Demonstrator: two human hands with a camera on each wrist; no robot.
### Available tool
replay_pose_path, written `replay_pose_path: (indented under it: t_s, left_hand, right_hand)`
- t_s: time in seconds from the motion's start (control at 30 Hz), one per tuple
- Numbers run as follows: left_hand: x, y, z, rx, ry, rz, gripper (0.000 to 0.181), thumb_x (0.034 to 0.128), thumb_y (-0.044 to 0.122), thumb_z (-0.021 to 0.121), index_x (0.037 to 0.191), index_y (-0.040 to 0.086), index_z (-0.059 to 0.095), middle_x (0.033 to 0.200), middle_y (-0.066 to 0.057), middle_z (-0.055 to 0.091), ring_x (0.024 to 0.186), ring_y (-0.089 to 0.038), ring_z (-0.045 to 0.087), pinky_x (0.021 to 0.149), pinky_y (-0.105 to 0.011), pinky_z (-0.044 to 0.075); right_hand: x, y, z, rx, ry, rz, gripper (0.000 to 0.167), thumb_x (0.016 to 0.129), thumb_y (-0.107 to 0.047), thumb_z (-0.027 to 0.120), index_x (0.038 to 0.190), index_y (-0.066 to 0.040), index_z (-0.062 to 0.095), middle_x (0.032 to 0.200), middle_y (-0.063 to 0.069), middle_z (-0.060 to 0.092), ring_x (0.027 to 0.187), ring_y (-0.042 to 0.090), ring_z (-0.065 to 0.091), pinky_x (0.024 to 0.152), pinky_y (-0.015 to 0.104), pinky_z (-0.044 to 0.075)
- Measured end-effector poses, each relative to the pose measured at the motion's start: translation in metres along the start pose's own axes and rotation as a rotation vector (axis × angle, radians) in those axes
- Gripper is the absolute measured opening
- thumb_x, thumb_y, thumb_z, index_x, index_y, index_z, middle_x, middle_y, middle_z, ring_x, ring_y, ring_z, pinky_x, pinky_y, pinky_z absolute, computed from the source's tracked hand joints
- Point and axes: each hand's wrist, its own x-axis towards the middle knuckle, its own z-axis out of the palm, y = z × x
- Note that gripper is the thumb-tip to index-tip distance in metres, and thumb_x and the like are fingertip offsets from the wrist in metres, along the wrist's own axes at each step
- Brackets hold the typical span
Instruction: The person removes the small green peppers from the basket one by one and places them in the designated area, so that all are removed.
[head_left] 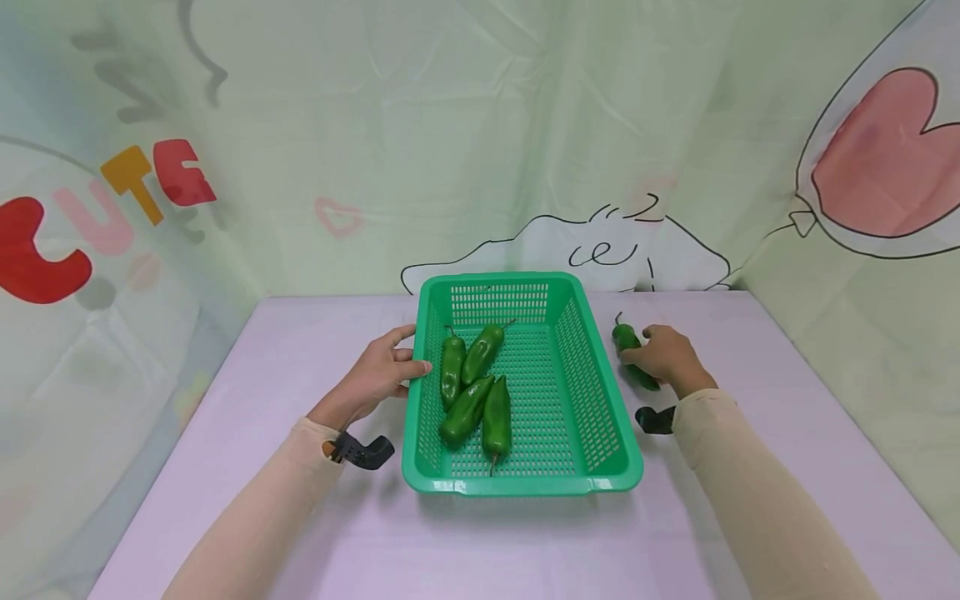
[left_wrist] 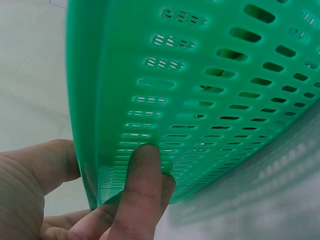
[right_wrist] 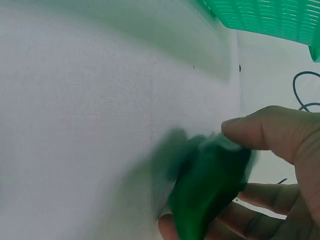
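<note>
Presently, the left rim of the green basket (head_left: 525, 485) is pinched by the left grip (head_left: 375, 372), thumb over the edge. Four green peppers (head_left: 465, 414) are held inside, leftward. Beyond the basket's right wall, which stands between, a fifth pepper (right_wrist: 207, 182) is grasped by the right grip (head_left: 667, 360); whether the desk (head_left: 300, 333) is touched cannot be told. Farther back, a printed backdrop (head_left: 465, 125) is seen. Fingertips (left_wrist: 146, 160) against the slotted outer wall are shown by the left wrist view, hidden from the head view.

Lilac table (head_left: 487, 550). Pale green curtain (head_left: 465, 108) behind table. Printed letters (head_left: 129, 172) left of table; white cartoon (head_left: 517, 252) above table's back edge; balloon with pink heart (head_left: 873, 162) right of table.
</note>
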Motion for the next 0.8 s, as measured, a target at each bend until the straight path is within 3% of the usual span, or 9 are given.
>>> replay_pose_path:
  t_s: [0.17, 0.33, 0.67, 0.8]
  left_hand:
    - [0.001, -0.001, 0.001, 0.000, 0.003, -0.010, 0.078, 0.0998, 0.003, 0.066, 0.165, 0.011, 0.025, 0.134, -0.027, 0.066, 0.100, -0.029, 0.075, 0.081, -0.045, 0.065]
    - [0.000, -0.001, 0.000, 0.001, 0.004, -0.012, 0.078, 0.0998, 0.003, 0.067, 0.165, 0.010, 0.025, 0.135, -0.027, 0.065, 0.101, -0.030, 0.075, 0.082, -0.046, 0.065]
    - [0.000, 0.000, 0.000, 0.001, 0.009, -0.014, 0.079, 0.1000, 0.004, 0.067, 0.166, 0.011, 0.024, 0.135, -0.025, 0.066, 0.100, -0.028, 0.075, 0.082, -0.045, 0.065]
    - [0.000, 0.001, 0.001, 0.002, 0.003, -0.014, 0.078, 0.1003, 0.004, 0.066, 0.166, 0.011, 0.024, 0.135, -0.025, 0.066, 0.101, -0.028, 0.075, 0.081, -0.045, 0.065]
  right_hand:
    - [-0.007, -0.002, 0.000, -0.001, 0.023, -0.008, 0.085, 0.099, -0.035, 0.061, 0.154, 0.019, 0.026, 0.147, 0.043, 0.039, 0.105, 0.043, 0.063, 0.077, 0.042, 0.062]
    - [-0.011, -0.005, 0.003, 0.003, 0.026, -0.007, 0.086, 0.099, -0.038, 0.059, 0.155, 0.018, 0.025, 0.153, 0.043, 0.033, 0.121, 0.051, 0.056, 0.090, 0.053, 0.061]
    - [-0.017, -0.009, 0.004, 0.018, 0.017, -0.015, 0.086, 0.100, -0.038, 0.057, 0.156, 0.017, 0.023, 0.155, 0.043, 0.030, 0.128, 0.054, 0.050, 0.095, 0.058, 0.058]
    - [-0.022, -0.011, -0.001, 0.016, 0.032, -0.021, 0.087, 0.101, -0.042, 0.055, 0.157, 0.016, 0.022, 0.156, 0.043, 0.029, 0.133, 0.058, 0.044, 0.102, 0.068, 0.050]
